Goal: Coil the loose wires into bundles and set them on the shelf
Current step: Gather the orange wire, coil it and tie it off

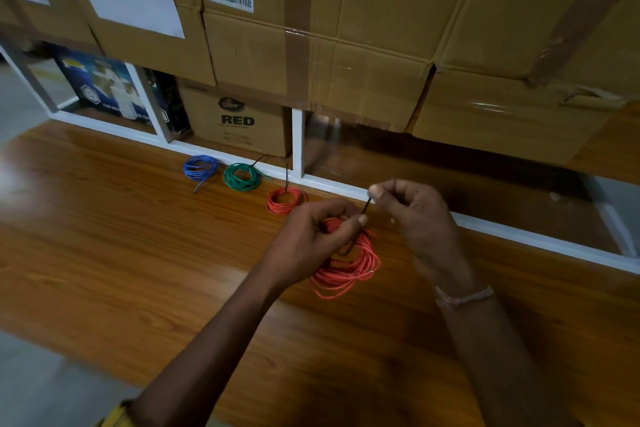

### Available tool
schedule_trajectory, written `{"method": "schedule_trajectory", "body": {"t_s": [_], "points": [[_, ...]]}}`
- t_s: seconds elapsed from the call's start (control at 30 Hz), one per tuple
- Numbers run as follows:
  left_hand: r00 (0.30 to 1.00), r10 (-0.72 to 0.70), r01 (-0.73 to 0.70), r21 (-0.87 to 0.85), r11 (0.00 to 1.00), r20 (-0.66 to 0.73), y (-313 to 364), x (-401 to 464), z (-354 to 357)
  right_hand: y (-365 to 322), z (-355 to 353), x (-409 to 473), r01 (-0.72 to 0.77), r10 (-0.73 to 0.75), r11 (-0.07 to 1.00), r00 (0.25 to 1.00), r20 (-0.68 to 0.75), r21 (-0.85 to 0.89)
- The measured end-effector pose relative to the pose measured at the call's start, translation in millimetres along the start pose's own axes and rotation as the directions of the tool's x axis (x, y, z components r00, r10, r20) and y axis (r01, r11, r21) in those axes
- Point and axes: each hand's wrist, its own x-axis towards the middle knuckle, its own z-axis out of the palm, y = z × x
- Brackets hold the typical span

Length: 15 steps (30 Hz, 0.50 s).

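A coil of red wire [346, 267] hangs just above the wooden bench [121, 236], gripped by the left hand [311, 236]. The right hand [408, 208] pinches a thin dark tie [366, 206] rising from it. Further back lie three finished bundles in a row: red [285, 200], green [241, 176], blue [200, 167], beside the white shelf frame [298, 142] under cardboard boxes [346, 28].

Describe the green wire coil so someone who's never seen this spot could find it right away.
Look along the white shelf frame at the back of the wooden surface, below the carton printed RED. Three coils lie in a row there; the green coil is the middle one, between the blue coil and a small red coil.
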Motion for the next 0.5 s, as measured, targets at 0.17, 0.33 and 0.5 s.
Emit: {"method": "schedule_trajectory", "body": {"t_s": [0.17, 0.33, 0.5], "points": [[0.995, -0.078, 0.078, 0.005, 0.997, 0.069, -13, -3, -3, 5, -3, 19, 0.001, 0.044, 0.989, 0.954, -0.296, 0.15], [0.997, -0.07, 0.071, -0.009, 0.997, 0.041, -26, 3, -1, 28, 6, 15, -0.207, 0.207, 0.926, 0.978, 0.031, 0.317], [0.994, -0.107, 0.107, -0.041, 0.993, 0.015, -40, 14, 9, 43, 16, 22, -0.137, 0.149, 0.961, 0.988, -0.033, 0.239]]}}
